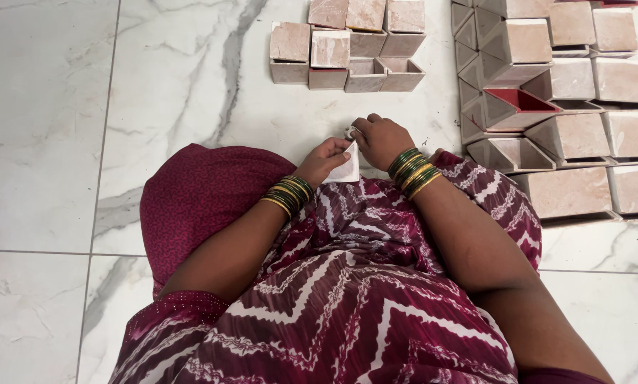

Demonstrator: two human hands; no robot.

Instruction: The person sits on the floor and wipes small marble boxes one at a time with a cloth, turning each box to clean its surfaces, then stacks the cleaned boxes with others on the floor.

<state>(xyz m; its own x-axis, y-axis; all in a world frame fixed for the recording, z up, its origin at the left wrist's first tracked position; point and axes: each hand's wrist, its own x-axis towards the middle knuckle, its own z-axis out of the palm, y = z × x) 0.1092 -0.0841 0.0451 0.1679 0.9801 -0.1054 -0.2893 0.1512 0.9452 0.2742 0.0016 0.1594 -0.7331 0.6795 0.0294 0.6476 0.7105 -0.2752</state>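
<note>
Between both sets of fingers, a small white folded card (347,171), triangular in what shows of it, held over the lap. Left hand (324,159) curled, fingertips (341,148) pressed together on the card's upper left edge, thumb tucked under and hidden. Right hand (381,139) closed in a loose fist just beside it, knuckles up, fingers (358,132) bent down onto the card's top corner; exact grip underneath not visible, but pinching the same piece from the right. Card's lower edge hanging free below the left fingertips, touching or nearly touching the maroon zigzag-patterned cloth (347,284) of the lap. Stacks of green and gold bangles (288,194) behind the left fingers at the wrist, a like stack (413,171) behind the right. Beyond the fingertips, well apart on the white marble floor (191,85), a small cluster of folded pale pink boxes (347,46), some open-topped. Off to the right of the right fingers, near, a larger spread of the same boxes (554,107), lying tilted in rows, one showing a red inside (522,99). Left of the left fingers, a rounded knee under plain maroon cloth (198,199).
</note>
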